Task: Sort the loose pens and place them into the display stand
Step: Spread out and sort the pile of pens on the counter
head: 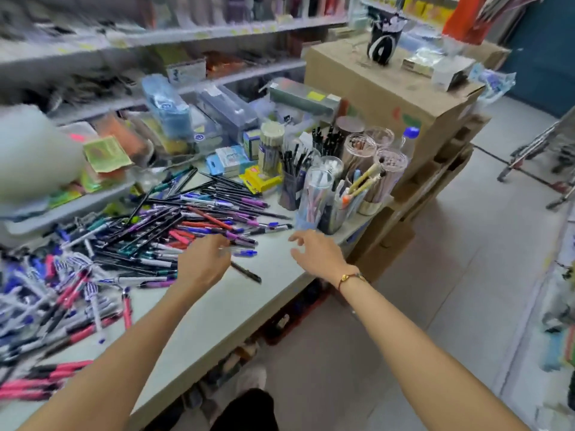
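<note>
Left of the clear plastic pen cups [314, 197], our left hand [202, 262] pinches a black pen [245, 272] beside the heap of loose coloured pens [140, 237]; our right hand [314, 253] hovers open. We should match colour first.

Soft, even daylight filled the shop, with only faint shadows on the pale bench [217, 309]. Motion blur smeared the shelves [149, 42] at upper left and the pens [46, 293]. Wide-angle distortion bent the floor [466, 275] edges.
</note>
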Demonstrator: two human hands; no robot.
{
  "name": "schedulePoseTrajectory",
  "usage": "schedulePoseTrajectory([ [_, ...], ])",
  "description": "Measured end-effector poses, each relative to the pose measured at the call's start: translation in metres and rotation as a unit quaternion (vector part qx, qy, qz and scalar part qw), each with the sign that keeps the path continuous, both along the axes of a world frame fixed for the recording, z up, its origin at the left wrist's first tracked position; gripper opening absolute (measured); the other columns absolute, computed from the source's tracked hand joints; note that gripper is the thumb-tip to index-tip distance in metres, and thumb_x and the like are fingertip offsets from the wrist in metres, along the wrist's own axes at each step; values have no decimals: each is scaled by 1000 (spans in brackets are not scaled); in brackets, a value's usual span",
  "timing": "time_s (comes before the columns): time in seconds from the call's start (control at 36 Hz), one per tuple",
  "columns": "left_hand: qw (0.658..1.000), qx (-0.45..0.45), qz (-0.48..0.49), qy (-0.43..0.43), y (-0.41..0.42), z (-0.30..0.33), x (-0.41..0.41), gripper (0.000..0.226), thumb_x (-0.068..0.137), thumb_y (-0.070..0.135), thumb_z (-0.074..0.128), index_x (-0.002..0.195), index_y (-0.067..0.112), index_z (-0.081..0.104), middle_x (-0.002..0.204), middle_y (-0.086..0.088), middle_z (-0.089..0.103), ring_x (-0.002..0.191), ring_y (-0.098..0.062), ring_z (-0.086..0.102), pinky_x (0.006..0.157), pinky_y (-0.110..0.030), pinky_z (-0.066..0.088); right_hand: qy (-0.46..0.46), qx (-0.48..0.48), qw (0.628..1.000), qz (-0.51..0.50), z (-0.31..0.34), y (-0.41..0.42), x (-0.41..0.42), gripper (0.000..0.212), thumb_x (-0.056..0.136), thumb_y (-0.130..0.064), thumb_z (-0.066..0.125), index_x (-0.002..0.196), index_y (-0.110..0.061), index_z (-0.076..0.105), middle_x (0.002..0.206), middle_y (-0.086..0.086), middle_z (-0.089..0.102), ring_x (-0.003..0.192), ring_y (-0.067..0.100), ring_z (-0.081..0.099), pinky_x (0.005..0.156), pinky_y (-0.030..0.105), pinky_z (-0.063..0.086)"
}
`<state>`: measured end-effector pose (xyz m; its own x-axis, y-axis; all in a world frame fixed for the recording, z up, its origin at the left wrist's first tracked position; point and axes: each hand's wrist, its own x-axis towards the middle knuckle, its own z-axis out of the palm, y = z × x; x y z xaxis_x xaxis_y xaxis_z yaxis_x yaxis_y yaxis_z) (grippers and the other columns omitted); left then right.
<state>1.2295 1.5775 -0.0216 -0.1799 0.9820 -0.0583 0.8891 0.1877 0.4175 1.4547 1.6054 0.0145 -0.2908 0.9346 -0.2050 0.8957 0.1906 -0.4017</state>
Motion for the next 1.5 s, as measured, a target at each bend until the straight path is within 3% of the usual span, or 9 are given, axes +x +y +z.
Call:
schedulePoseTrajectory([
  [0.22, 999, 36, 26, -1, 94, -18, -64, 30, 95, 21, 48, 120, 17, 64, 124, -3, 62, 118, -24, 52, 92, -39, 46, -7, -9, 1000, 10, -18, 87, -65, 38, 98, -24, 47, 135, -17, 52, 136, 6, 53, 124, 25, 49, 91, 33, 42],
  [0.42, 999, 27, 41, 19, 156, -41, -97, 41, 99, 21, 44, 138, 8, 48, 145, -9, 45, 135, -27, 36, 111, -40, 29, -41, 12, 997, 66, -39, 154, -122, 42, 101, -25, 41, 142, -14, 41, 138, 9, 49, 122, 27, 46, 93, 37, 43],
  [0.64, 996, 12, 81, 26, 220, -70, -124, 52, 99, 18, 39, 149, 12, 29, 156, -10, 25, 144, -27, 19, 115, -43, 20, -151, 105, 982, 51, -76, 215, -188, 48, 101, -40, 36, 138, -10, 40, 138, 13, 48, 132, 29, 34, 110, 42, 24],
  [0.81, 988, -67, 102, 93, 243, -88, -126, 64, 102, 38, 30, 153, 6, 7, 160, -10, 11, 147, -26, 7, 119, -41, 7, -154, 78, 984, 52, -106, 226, -204, 64, 102, -47, 25, 150, -5, 19, 156, 12, 25, 143, 26, 20, 115, 41, 15],
  [0.89, 985, -66, 109, 120, 248, -86, -127, 62, 101, 38, 29, 152, 10, 9, 158, -11, 17, 145, -28, 13, 118, -42, 9, -147, 76, 984, 73, -118, 229, -200, 65, 102, -47, 20, 151, -5, 12, 157, 12, 22, 144, 25, 18, 117, 38, 8],
  [1.03, 985, -51, 97, 134, 249, -87, -134, 53, 99, 35, 36, 147, 14, 26, 151, -12, 25, 138, -30, 22, 114, -42, 17, -128, 85, 978, 141, -133, 225, -186, 78, 85, -48, -16, 154, -19, 5, 158, 15, 18, 147, 26, 11, 118, 37, -7],
  [1.19, 991, -59, 43, 113, 229, -95, -135, 53, 99, 41, 23, 145, 17, 30, 151, -13, 29, 137, -34, 23, 114, -42, 18, -120, 62, 976, 172, -128, 218, -180, 52, 105, -34, 16, 154, -20, 6, 161, 2, 8, 149, 18, 4, 117, 37, -10],
  [1.25, 989, -75, 18, 126, 218, -99, -137, 62, 97, 44, 7, 150, 15, 23, 154, -10, 30, 141, -33, 20, 116, -44, 17, -86, 33, 982, 167, -127, 213, -180, 51, 106, -33, 18, 154, -19, 7, 162, 1, 6, 149, 17, 2, 118, 34, -7],
  [1.5, 985, -108, -107, 78, 164, -79, -150, 64, 97, 41, 0, 151, 16, 24, 155, -5, 30, 140, -24, 28, 114, -38, 20, -73, -47, 981, 173, -123, 173, -175, 51, 105, -36, 16, 154, -26, 3, 161, -8, -1, 148, 9, -2, 118, 30, -4],
])
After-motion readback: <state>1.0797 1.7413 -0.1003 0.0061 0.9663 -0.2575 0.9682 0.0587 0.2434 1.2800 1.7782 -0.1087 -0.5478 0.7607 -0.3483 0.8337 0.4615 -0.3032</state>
